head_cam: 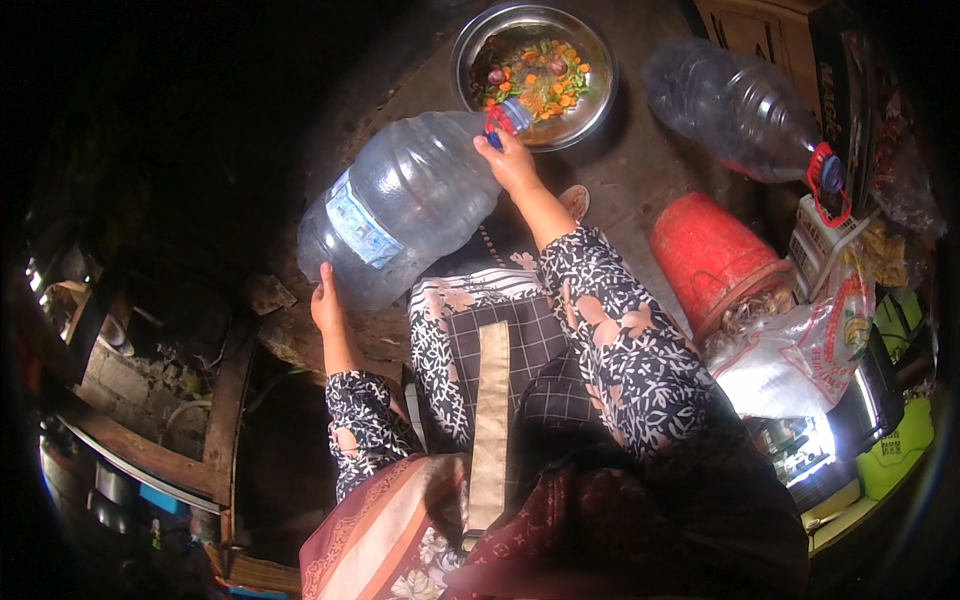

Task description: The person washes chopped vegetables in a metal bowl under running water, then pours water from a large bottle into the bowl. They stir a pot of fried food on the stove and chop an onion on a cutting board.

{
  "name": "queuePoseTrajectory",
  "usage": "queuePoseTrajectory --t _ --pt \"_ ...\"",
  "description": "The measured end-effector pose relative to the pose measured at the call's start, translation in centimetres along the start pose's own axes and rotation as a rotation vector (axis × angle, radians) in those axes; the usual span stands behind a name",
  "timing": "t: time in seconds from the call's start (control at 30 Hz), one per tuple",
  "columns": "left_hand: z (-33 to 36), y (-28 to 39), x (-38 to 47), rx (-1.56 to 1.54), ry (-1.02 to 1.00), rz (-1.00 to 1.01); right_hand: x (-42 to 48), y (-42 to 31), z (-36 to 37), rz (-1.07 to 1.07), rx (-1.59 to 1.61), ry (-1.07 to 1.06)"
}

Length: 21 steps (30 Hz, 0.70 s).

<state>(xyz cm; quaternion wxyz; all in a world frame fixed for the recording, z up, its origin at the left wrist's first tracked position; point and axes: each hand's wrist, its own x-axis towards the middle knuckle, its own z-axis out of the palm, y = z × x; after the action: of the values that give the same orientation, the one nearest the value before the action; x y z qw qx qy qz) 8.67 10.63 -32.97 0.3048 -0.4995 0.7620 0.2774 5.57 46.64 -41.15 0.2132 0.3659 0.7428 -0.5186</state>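
Observation:
A large clear plastic water bottle (424, 180) lies tilted across both my hands, its neck over the rim of a stainless steel bowl (600, 112). My right hand (510, 161) grips it at the neck by the red carry handle (498, 118), with a small blue piece showing at the fingers. Under the bottle's base is my left hand (327, 306), thumb up along the side and the other fingers hidden. Inside the bowl are cut vegetables (555, 79): orange carrot slices, green pieces and reddish onion-like bulbs. Whether water is flowing from the bottle's mouth cannot be made out.
To the right lie a second large bottle (739, 112) with a red handle, a tipped red bucket (712, 255) and a white printed sack (787, 360). A cardboard box (765, 37) stands at the upper right. Left is a wooden frame (142, 446).

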Motion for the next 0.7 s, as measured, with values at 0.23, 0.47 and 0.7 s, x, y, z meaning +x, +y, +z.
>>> queuePoseTrajectory --t 0.23,0.47,0.7 --pt "-0.1 0.6 -0.7 0.041 0.014 -0.02 0.2 0.6 0.1 0.045 0.006 -0.02" --pt "0.0 0.1 -0.5 0.053 0.027 -0.013 0.6 1.2 0.1 0.044 -0.014 -0.021" --pt "0.6 -1.5 0.3 0.071 0.183 0.151 0.5 1.5 0.3 0.022 -0.007 0.009"
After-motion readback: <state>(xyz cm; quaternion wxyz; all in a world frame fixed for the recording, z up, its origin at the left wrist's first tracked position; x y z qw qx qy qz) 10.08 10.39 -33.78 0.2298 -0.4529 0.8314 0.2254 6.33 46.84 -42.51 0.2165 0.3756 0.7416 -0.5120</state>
